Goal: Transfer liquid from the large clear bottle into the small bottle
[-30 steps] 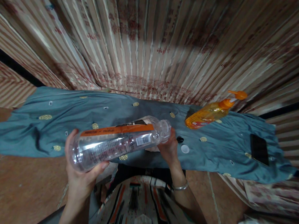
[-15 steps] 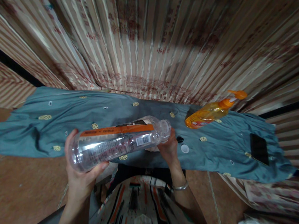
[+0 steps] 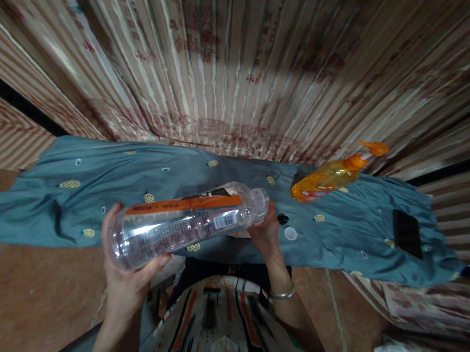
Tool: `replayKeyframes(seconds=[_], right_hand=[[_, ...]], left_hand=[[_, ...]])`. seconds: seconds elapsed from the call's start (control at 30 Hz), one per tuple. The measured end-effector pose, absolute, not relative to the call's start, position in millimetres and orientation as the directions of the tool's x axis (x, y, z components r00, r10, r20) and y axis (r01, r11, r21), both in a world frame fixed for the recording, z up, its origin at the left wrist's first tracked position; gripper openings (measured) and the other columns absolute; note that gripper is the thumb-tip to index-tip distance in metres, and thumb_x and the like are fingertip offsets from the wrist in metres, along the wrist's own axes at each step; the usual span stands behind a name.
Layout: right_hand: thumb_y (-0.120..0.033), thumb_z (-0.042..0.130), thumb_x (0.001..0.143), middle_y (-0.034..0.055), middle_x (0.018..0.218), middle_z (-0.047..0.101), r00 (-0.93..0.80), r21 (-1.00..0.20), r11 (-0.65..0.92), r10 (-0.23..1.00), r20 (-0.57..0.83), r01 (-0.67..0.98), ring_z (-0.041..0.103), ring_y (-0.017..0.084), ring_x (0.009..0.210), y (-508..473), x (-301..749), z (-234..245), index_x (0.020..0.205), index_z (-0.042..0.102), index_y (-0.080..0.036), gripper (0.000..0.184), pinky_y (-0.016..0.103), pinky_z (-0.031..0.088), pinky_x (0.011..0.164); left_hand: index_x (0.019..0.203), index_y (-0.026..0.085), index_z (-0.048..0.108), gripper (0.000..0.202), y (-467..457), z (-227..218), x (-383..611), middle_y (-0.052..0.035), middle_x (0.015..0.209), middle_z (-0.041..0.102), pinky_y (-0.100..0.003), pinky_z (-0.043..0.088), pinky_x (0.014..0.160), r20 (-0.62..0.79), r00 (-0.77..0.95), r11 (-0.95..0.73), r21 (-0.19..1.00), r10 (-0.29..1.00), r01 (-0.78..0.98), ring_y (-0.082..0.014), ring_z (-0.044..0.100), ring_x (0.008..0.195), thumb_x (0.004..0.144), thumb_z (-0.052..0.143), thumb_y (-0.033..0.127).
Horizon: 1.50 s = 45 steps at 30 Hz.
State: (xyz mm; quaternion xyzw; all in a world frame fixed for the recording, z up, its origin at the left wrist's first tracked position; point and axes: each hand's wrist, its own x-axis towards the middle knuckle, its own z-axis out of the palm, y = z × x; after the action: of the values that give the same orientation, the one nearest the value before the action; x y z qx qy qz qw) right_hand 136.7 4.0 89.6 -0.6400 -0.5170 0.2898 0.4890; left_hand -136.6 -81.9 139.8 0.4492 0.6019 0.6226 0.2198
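A clear plastic bottle (image 3: 182,223) with an orange and white label and a barcode lies tilted across my view, held above the cloth. My left hand (image 3: 129,276) wraps its base, thumb along the near side. At the neck end, my right hand (image 3: 266,232) grips the bottle from behind; most of its fingers are hidden by the neck. The mouth points right and shows no cap. Just right of that hand, a small black object (image 3: 282,219) and a white round cap (image 3: 290,233) lie on the cloth.
A blue-green cloth with pineapple prints (image 3: 235,168) covers the narrow table. An orange pump bottle (image 3: 326,179) of yellow-orange liquid stands at the back right. A dark phone (image 3: 407,234) lies near the right end. Striped curtains (image 3: 242,79) hang close behind and at the sides.
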Motion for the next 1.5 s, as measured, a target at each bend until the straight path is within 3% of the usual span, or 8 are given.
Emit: replayKeyframes(seconds=[0.13, 0.4, 0.6, 0.8, 1.1, 1.37, 1.5], right_hand=[[-0.045, 0.083, 0.072, 0.0138, 0.111, 0.083, 0.295, -0.921, 0.033, 0.942, 0.158, 0.387, 0.082, 0.035, 0.094, 3.8, 137.4, 88.7, 0.127, 0.06, -0.025, 0.063, 0.058, 0.071, 0.081], [-0.044, 0.085, 0.072, 0.0136, 0.11, 0.083, 0.297, -0.901, 0.04, 0.937, 0.184, 0.432, 0.083, 0.034, 0.092, 4.4, 137.2, 84.3, 0.127, 0.06, -0.024, 0.064, 0.052, 0.071, 0.078], [-0.047, 0.083, 0.073, 0.0137, 0.111, 0.083, 0.293, -0.918, 0.02, 0.945, 0.147, 0.395, 0.082, 0.034, 0.093, 3.9, 136.8, 89.6, 0.129, 0.06, -0.023, 0.065, 0.054, 0.071, 0.08], [-0.045, 0.086, 0.07, 0.0133, 0.114, 0.083, 0.29, -0.929, -0.003, 0.95, 0.113, 0.37, 0.082, 0.034, 0.096, 3.7, 136.4, 91.8, 0.129, 0.06, -0.023, 0.068, 0.054, 0.071, 0.084], [-0.052, 0.081, 0.072, 0.0147, 0.111, 0.082, 0.294, -0.93, -0.017, 0.951, 0.098, 0.366, 0.082, 0.034, 0.094, 2.9, 135.8, 97.7, 0.128, 0.06, -0.022, 0.067, 0.054, 0.071, 0.083], [-0.052, 0.082, 0.071, 0.0156, 0.111, 0.082, 0.289, -0.94, 0.005, 0.951, 0.11, 0.341, 0.082, 0.035, 0.094, 3.0, 135.7, 95.9, 0.129, 0.059, -0.02, 0.069, 0.058, 0.071, 0.084], [-0.051, 0.084, 0.07, 0.015, 0.111, 0.082, 0.301, -0.938, -0.016, 0.949, 0.096, 0.347, 0.082, 0.037, 0.094, 2.5, 136.3, 96.0, 0.128, 0.059, -0.022, 0.069, 0.059, 0.071, 0.083]], left_hand=[[0.153, 0.044, 0.06, 0.122, -81.3, 142.2, -135.1, 0.0018, 0.137, 0.067, -0.03, 0.054, 0.096, 0.223, -0.524, -0.173, 0.974, 0.822, 0.143, -0.0218, 0.065, 0.114, 0.04, 0.106, 0.038], [0.156, 0.043, 0.058, 0.123, -81.0, 143.0, -134.4, 0.0016, 0.136, 0.067, -0.03, 0.055, 0.094, 0.259, -0.509, -0.19, 0.964, 0.821, 0.185, -0.0222, 0.065, 0.113, 0.043, 0.106, 0.038], [0.157, 0.042, 0.057, 0.121, -80.3, 142.8, -135.5, -0.0007, 0.138, 0.066, -0.037, 0.057, 0.098, 0.319, -0.493, -0.198, 0.939, 0.809, 0.282, -0.026, 0.065, 0.116, 0.045, 0.104, 0.043], [0.158, 0.042, 0.054, 0.122, -80.6, 140.7, -136.1, -0.0017, 0.14, 0.065, -0.039, 0.057, 0.098, 0.251, -0.507, -0.157, 0.962, 0.825, 0.221, -0.0269, 0.066, 0.114, 0.046, 0.103, 0.046], [0.152, 0.048, 0.061, 0.113, -80.0, 145.3, -132.6, 0.0039, 0.134, 0.067, -0.028, 0.053, 0.093, 0.287, -0.501, -0.22, 0.957, 0.817, 0.189, -0.0203, 0.064, 0.112, 0.047, 0.104, 0.043], [0.158, 0.042, 0.055, 0.124, -81.6, 140.7, -136.0, -0.0016, 0.14, 0.064, -0.04, 0.056, 0.1, 0.258, -0.504, -0.159, 0.96, 0.824, 0.23, -0.027, 0.065, 0.117, 0.044, 0.104, 0.043], [0.157, 0.043, 0.056, 0.124, -82.1, 142.6, -134.2, -0.001, 0.14, 0.064, -0.037, 0.057, 0.097, 0.245, -0.515, -0.15, 0.964, 0.821, 0.219, -0.0263, 0.065, 0.115, 0.043, 0.105, 0.041]])
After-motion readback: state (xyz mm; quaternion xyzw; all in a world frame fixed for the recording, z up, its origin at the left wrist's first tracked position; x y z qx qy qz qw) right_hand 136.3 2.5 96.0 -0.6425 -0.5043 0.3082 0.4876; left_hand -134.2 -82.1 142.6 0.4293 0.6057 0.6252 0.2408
